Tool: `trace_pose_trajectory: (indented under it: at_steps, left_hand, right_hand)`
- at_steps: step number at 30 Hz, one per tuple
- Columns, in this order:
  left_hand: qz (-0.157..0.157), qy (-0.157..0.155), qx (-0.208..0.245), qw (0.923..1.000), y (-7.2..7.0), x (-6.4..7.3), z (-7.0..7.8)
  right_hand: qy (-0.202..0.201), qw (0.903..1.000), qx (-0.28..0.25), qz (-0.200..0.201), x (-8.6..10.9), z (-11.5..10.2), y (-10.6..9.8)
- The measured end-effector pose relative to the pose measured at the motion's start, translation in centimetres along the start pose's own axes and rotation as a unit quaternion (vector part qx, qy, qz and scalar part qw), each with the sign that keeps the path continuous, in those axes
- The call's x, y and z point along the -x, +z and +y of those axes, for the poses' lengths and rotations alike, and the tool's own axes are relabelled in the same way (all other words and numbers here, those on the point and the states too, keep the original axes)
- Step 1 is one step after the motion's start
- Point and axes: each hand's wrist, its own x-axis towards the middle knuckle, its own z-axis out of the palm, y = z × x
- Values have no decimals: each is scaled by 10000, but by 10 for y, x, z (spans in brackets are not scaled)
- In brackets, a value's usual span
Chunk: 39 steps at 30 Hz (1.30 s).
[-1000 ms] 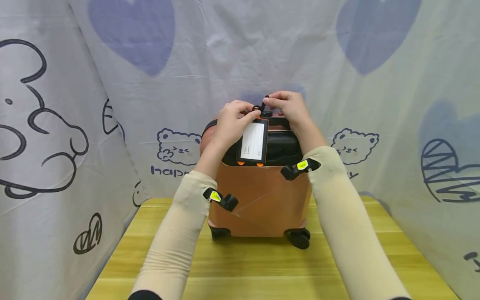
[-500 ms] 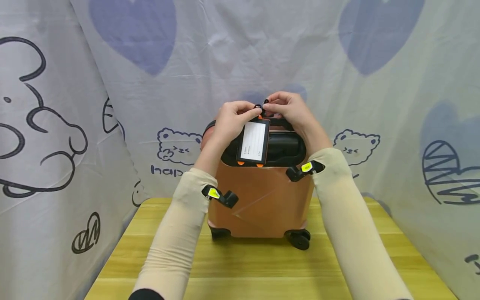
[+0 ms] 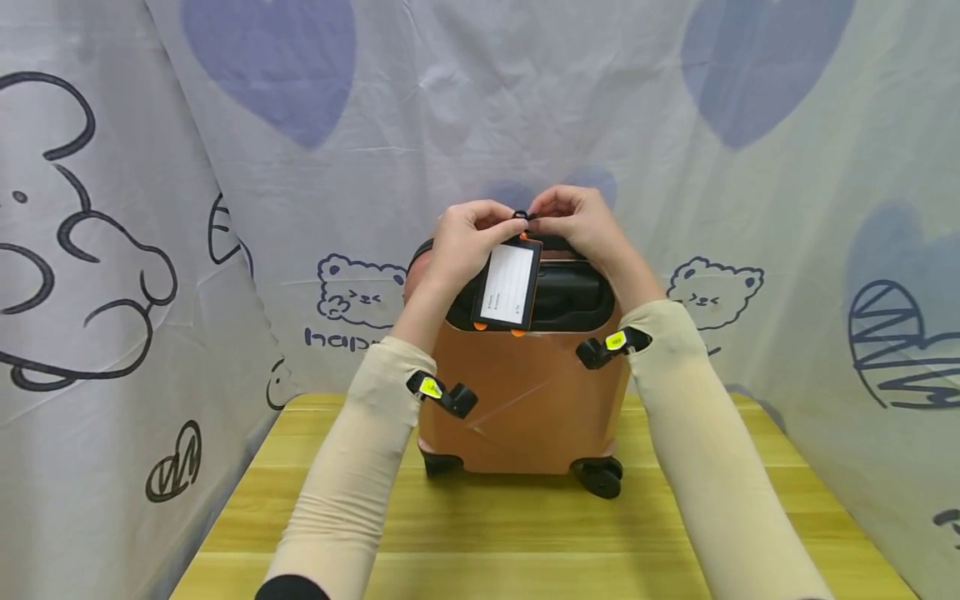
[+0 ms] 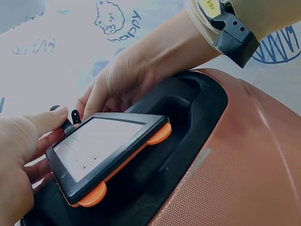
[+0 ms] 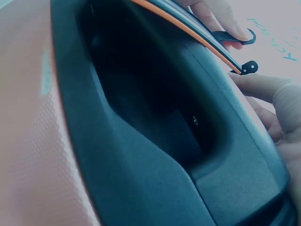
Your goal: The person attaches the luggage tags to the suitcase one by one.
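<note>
A luggage tag (image 3: 506,283) with a white card, black frame and orange edges lies tilted against the upper side of an orange-pink suitcase (image 3: 525,408). My left hand (image 3: 467,246) pinches the tag's black strap (image 4: 67,126) between thumb and fingers, beside the tag's top end. Close by, my right hand (image 3: 581,221) has thumb and fingertips together at the strap's other end (image 5: 250,67), which has small holes and pokes out beside the fingers. The black carry handle (image 3: 558,243) runs beneath the hands, partly hidden by them.
The suitcase stands upright on its black wheels (image 3: 597,477) on a wood-grain table (image 3: 495,533). A white cloth (image 3: 465,100) with blue hearts and bear drawings hangs behind and at the sides. Black wrist cameras (image 3: 450,398) sit on both beige sleeves.
My right hand has come down and left with the strap end, closer to my left hand. The strap end, which stood up earlier, now lies low between the hands. The tag has barely shifted.
</note>
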Motion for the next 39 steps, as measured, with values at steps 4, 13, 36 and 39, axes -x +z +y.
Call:
trace_pose_trajectory:
  at_steps: [4,13,36,39]
  left_hand:
    - [33,-127,-6,9999,1,0,0]
    - [-87,-484,-142,9987,0,-1,3]
    - [441,146,-350,9983,10,4,7]
    - [614,622,-833,9927,12,6,7]
  right_hand:
    - [-125,9999,67,17,1,-1,2]
    - [-277,9984,469,171,2,0,5]
    - [-433,9925,1039,474,4,-3,7]
    - [-375,9933,979,482,4,-2,6]
